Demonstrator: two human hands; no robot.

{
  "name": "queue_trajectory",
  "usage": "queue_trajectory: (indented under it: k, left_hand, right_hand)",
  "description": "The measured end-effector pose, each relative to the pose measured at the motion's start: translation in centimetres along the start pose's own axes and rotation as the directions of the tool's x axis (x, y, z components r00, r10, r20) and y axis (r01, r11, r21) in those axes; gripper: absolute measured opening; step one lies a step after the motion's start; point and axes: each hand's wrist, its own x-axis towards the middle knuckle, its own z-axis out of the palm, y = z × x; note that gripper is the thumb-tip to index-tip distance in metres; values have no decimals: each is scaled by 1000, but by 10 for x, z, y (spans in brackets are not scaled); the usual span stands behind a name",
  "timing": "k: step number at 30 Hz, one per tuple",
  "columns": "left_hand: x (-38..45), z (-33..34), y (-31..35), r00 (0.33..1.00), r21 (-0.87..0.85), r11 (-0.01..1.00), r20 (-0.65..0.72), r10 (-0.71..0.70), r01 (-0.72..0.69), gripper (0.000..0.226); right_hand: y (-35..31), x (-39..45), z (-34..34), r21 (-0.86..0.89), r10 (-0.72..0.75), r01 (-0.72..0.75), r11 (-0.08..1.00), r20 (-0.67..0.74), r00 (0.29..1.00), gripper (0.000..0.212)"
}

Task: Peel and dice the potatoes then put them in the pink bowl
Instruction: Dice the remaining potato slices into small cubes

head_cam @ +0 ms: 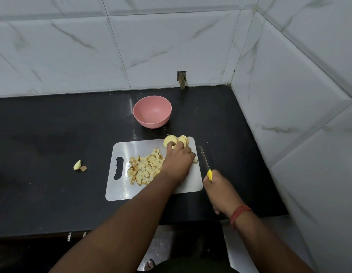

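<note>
My right hand held the knife off the board, at 3 o'clock. My left hand gripped slices at 12, beside the cubes. Wet slices could slip and I might cut my fingers. The bowl sat beyond, with nothing in it.

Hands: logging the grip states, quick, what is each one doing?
Left hand: fingers on the potato slices.
Right hand: grips the knife.
</note>
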Motion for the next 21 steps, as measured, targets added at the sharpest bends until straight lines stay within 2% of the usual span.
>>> queue_trajectory:
  k: [7, 11, 21]
  left_hand:
    - [0, 3, 5, 995, -151, 985, -27, -92, 87, 29]
    - [-4, 5, 4, 993, -181, 977, -16, -117, 112, 30]
    - [-7, 11, 1, 985, -211, 964, -14, -170, 163, 28]
  right_hand:
    - [8, 2, 2, -75, 46, -43, 996, 38, 998, 13]
    - [12, 6, 8, -183, 61, -54, 982, 36, 997, 12]
    - [5, 16, 23, -297, 105, -80, 952, 70, 992, 17]
